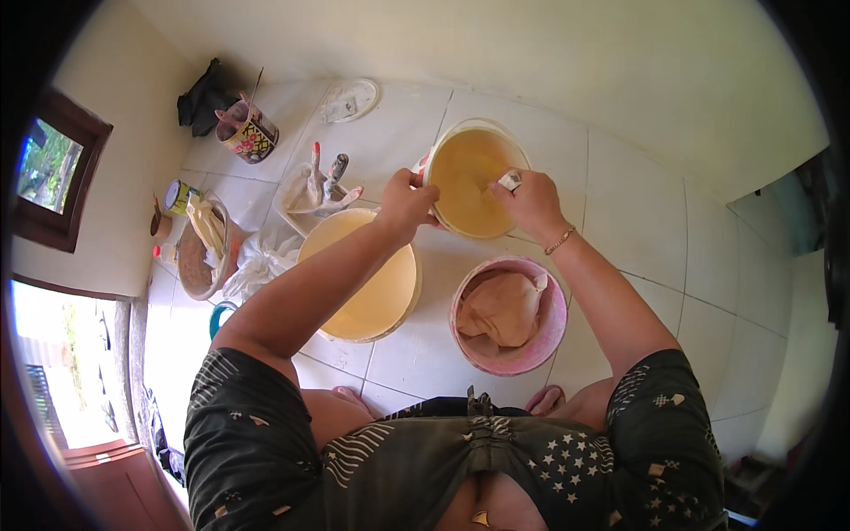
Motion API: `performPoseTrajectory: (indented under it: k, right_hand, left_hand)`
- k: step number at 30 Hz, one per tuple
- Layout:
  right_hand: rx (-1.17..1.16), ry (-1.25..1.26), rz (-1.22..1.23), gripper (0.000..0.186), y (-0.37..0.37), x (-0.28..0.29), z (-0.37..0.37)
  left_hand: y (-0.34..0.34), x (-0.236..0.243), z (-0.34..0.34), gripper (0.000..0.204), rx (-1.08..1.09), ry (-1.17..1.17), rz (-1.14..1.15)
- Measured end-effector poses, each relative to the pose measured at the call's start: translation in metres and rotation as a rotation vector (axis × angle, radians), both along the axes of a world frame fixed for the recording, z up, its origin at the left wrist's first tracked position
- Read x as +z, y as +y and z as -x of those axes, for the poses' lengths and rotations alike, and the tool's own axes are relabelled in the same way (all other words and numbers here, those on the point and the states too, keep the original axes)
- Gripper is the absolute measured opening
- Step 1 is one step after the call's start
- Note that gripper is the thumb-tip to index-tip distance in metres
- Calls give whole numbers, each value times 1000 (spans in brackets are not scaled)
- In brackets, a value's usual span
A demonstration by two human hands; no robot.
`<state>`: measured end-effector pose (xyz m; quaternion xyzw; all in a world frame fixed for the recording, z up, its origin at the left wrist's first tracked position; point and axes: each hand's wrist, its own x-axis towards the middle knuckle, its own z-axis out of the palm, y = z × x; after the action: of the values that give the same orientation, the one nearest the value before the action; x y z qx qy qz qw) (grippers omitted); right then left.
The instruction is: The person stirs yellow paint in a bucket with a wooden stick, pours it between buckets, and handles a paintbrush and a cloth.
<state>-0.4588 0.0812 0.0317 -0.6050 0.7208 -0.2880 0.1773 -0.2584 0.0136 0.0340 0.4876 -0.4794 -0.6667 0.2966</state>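
The left hand (409,202) is holding the left side of a pale bucket (482,121), its fingers bending against the edge and outer wall, some of them hidden. The right hand (534,202) is reaching over the right side, its fingers curling closed around the pale handle (510,180) of a tool whose lower end is pointing into the yellowish mixture inside. The bucket is facing up toward the person, above or on the floor; I cannot tell whether its base is touching.

Large pale tiles (642,217) are covering the floor, their thin dark joints running between the containers. A wider bucket (418,288) of cream liquid is standing under the left forearm, and a pink bucket (558,310) is standing nearer the feet, a brown bag (500,310) lying inside.

Beyond the left forearm, brushes (337,166) are resting in a tray (288,217), beside a clear plastic bag (263,261) and a basin (190,270). A round lid (359,97) and a patterned can (254,140) are sitting near the plain cream wall (620,97). At the left, daylight is coming through a brown-framed window (86,133) and an open doorway (80,354).
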Motion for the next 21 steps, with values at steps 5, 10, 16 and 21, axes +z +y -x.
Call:
performPoseTrajectory:
  k: [5,10,16,21]
  right_hand:
    - [-85,-587,-81,21,-2,-13,-17]
    - [-23,-61,305,21,-6,-9,3]
    - [-114,-401,-80,23,-5,-11,-10]
    - [-81,-299,221,21,-10,-13,-4]
  left_hand:
    - [3,-13,4,26,-45,-49,32]
    - [5,-6,8,26,-28,-30,3]
    - [8,-2,9,28,-42,-55,4]
    - [8,-3,10,30,-23,-13,-13]
